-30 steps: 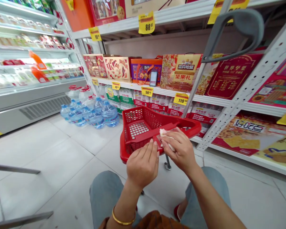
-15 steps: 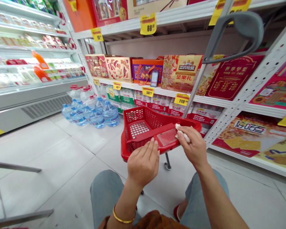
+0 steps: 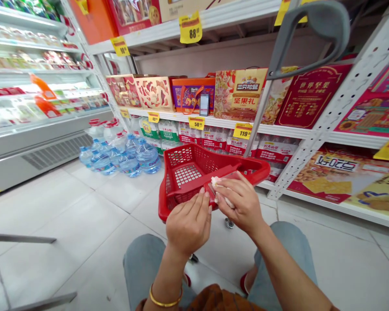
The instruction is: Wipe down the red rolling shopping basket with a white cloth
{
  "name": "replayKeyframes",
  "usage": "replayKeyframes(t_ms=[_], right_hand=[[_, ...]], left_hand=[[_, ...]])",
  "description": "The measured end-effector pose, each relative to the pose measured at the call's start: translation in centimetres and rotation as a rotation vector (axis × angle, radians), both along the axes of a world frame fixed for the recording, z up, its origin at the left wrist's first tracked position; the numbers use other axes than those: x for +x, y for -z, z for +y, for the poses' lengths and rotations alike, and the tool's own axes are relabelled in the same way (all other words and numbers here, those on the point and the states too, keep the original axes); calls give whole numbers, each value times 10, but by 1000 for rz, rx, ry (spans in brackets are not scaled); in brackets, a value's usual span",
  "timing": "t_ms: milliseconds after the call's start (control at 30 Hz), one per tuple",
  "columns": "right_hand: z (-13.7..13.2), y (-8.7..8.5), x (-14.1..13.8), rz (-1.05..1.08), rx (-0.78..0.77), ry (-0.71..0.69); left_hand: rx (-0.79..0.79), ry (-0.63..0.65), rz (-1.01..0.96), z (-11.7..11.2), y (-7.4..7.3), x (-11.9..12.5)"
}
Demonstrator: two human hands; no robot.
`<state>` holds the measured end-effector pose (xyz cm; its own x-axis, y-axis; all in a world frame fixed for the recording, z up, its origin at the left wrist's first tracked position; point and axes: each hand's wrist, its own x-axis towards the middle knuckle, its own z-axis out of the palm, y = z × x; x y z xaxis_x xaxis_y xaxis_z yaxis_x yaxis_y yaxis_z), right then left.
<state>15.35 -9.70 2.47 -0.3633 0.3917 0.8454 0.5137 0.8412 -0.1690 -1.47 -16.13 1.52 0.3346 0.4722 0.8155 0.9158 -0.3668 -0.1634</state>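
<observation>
My right hand (image 3: pixel 238 203) pinches a crumpled white tissue (image 3: pixel 218 183) against the flat red flap (image 3: pixel 228 176) of a red plastic shopping basket (image 3: pixel 181 152). The basket sits on a cart in front of my knees, with a grey handle (image 3: pixel 311 32) rising on a metal pole at the right. My left hand (image 3: pixel 189 224), with a gold bangle (image 3: pixel 165 300) on its wrist, rests its fingertips on the basket's near edge, beside the tissue. It holds nothing that I can see. My hands hide part of the flap.
Shelves at the right and ahead carry boxed gift sets, yellow price tags and shrink-wrapped bottled water. Large water bottles (image 3: pixel 129 157) stand on the tiled floor (image 3: pixel 84 211) ahead. A refrigerated display case (image 3: pixel 42 116) runs along the left. My denim-covered knees (image 3: pixel 142 263) lie below.
My right hand and the tissue have moved left across the flap, now covering its clear panel. My left hand stays on the basket's edge, and the view has shifted slightly.
</observation>
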Motion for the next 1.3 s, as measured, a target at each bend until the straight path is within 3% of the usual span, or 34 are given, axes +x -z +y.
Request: replayKeyframes(t_ms=[767,967,1100,1300], right_hand=[[40,18,43,84,-85,77],[15,17,15,199,44,86],[-10,20,-14,37,133,-29],[-8,30,-16,-16,251,-56]], left_hand=[[-16,41,-55,7,0,-25],[-16,43,-83,4,-1,-25],[-17,49,-82,2,-1,-29],[-6,86,-59,1,0,-35]])
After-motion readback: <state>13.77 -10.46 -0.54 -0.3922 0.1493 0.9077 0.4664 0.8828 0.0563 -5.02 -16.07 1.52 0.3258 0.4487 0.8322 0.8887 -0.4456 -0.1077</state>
